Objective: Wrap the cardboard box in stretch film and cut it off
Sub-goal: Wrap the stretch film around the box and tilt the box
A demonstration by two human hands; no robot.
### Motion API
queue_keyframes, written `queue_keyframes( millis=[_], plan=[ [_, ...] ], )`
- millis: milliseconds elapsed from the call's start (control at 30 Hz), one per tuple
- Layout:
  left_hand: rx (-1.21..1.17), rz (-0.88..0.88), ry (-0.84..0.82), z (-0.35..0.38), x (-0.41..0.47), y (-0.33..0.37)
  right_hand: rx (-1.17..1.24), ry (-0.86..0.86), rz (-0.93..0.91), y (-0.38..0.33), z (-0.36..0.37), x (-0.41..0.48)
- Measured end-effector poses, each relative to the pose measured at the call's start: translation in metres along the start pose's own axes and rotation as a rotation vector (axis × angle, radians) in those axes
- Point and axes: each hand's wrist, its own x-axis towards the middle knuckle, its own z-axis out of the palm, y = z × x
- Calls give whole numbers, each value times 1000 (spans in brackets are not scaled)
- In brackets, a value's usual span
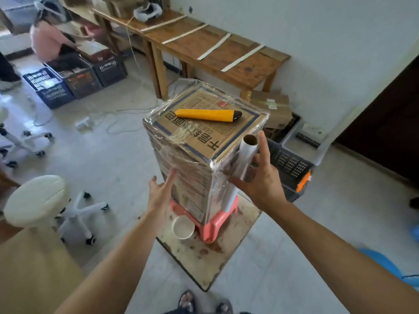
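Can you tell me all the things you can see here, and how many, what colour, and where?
cardboard box: one, brown, wrapped in clear film, standing on the stool
utility knife: one, yellow with a black tip, lying on top of the box
stretch film roll: one, clear on a brown tube, at the box's right corner
plastic stool: one, pink, under the box
paper cup: one, white, by the stool's foot
board: one, stained, on the floor
wooden tables: two, brown, along the wall
round stool: one, cream, on wheels, at left
crates: several, blue and dark, far left
left hand: open, against the box's side
right hand: holding the roll
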Motion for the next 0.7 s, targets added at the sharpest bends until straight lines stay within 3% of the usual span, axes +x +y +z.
queue_keyframes(
  millis=[233, 400, 567, 700],
  plan=[
    [56, -365, 20, 59, -20, -88, 15, -30, -197, 13, -8, 12],
    [-410, -469, 178, 106, -26, -97, 137, -183, -255, 21, -21, 33],
    [-790, -468, 75, 150, -28, -99, 110, -287, -425, 32, -28, 50],
    [-1015, -420, 161, 169, -24, -103, 103, -339, -491, 37, -35, 59]
  ],
)
